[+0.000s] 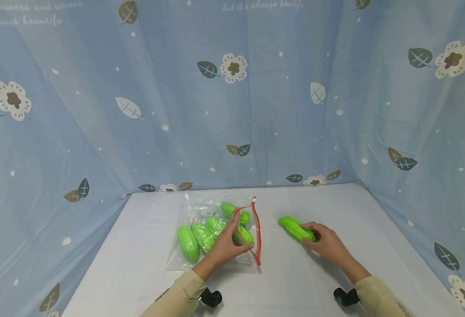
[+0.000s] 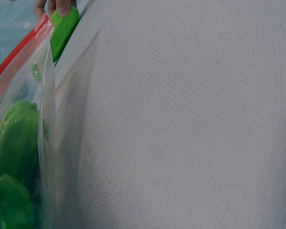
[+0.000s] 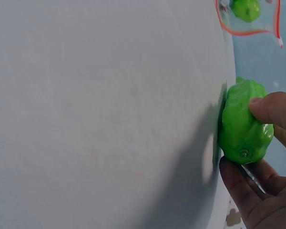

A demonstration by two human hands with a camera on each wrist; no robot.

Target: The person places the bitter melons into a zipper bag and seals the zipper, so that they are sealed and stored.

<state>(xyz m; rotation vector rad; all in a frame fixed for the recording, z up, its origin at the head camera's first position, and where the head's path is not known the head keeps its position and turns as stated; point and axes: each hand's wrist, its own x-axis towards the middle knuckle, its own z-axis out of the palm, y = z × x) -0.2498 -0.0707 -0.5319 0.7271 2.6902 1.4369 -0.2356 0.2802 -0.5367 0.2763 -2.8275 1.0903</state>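
A clear zip bag (image 1: 175, 260) with a red zip edge lies on the table, its mouth facing right. Inside are several glossy green bitter melons (image 1: 188, 244). My left hand (image 1: 225, 244) is at the bag's mouth, thumb and fingers spread apart along the red edge, which stands parted. To the right of the bag, my right hand (image 1: 327, 243) grips another green bitter melon (image 1: 294, 226) by its near end. In the right wrist view, the thumb lies on top of this ridged melon (image 3: 245, 121) and fingers are beneath it. Most of the left hand is out of the left wrist view.
The table (image 1: 137, 237) has a white cover. A blue curtain (image 1: 280, 110) with flowers and leaves hangs behind it and along both sides. Black wrist devices (image 1: 211, 298) show below the sleeves.
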